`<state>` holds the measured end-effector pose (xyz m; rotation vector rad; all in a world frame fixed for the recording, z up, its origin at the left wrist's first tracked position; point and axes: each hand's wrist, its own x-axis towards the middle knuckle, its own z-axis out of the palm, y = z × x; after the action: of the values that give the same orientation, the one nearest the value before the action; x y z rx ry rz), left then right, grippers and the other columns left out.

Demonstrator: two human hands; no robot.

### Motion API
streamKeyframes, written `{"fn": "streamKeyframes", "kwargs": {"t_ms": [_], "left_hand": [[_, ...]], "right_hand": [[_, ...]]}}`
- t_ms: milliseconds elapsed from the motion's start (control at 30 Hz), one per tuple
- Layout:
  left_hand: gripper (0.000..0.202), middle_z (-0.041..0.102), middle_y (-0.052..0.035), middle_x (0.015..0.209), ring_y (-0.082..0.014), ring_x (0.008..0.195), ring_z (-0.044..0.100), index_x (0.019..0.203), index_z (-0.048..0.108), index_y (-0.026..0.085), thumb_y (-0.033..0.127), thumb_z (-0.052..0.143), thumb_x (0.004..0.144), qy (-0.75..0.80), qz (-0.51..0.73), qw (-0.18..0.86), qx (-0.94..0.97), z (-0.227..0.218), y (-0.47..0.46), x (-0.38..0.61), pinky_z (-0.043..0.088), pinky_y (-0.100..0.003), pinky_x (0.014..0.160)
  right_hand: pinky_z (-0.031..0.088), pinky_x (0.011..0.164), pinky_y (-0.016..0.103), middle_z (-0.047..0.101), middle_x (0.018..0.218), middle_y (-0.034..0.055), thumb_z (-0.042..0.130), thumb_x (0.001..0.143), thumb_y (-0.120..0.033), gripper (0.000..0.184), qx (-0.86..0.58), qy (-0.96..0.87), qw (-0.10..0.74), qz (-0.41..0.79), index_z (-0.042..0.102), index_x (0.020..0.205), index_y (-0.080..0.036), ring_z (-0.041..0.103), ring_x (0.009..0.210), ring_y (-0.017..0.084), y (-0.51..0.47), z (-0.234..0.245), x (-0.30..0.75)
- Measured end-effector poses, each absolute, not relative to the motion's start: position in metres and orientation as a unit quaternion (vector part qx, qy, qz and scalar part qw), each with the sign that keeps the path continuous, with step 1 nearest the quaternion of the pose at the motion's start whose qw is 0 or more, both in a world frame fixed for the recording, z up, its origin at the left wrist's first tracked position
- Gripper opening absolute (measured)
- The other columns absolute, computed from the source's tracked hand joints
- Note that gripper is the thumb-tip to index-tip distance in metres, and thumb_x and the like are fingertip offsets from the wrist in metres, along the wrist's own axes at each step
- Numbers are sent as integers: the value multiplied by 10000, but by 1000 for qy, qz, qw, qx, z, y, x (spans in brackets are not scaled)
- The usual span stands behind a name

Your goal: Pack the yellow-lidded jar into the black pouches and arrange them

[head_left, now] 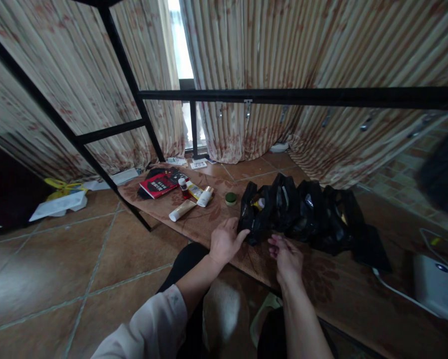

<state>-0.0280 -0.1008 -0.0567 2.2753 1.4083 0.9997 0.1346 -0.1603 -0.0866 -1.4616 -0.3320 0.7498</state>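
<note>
A black multi-pocket organizer bag (302,212) lies open on a brown patterned mat (205,222), with small items showing in its pockets. My left hand (225,242) rests open on the mat, its fingertips touching the bag's left end. My right hand (285,257) hovers just in front of the bag, fingers loosely apart and holding nothing. To the left on the mat lie a white tube (182,210), a second tube (205,196), a small red-capped bottle (183,187), a green round tin (230,199) and a red-and-black book (160,185).
A black metal frame (283,95) crosses above the mat, with striped curtains (268,55) behind it. Papers and a yellow item (61,199) lie on the tiled floor at left. A white device (438,286) with a cable sits at right.
</note>
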Motion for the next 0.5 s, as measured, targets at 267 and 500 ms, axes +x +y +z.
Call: {"fn": "streamKeyframes", "kwargs": {"t_ms": [267,500], "left_hand": [[260,719,-61,956,-207,915,676,1066,647,196,397,612,905,517,327,139,779,-52,-100,-17,517,-302,811],[202,720,-67,908,-211,882,679,1008,674,180,343,591,924,532,315,136,774,-51,-101,-12,488,-293,760]], "right_hand": [[480,511,246,759,843,71,753,633,-507,490,-643,-218,637,365,737,976,-158,608,551,127,-160,-82,125],[502,534,264,754,871,64,745,644,-499,507,-638,-255,621,377,736,1019,-159,613,565,132,-159,-80,123]]}}
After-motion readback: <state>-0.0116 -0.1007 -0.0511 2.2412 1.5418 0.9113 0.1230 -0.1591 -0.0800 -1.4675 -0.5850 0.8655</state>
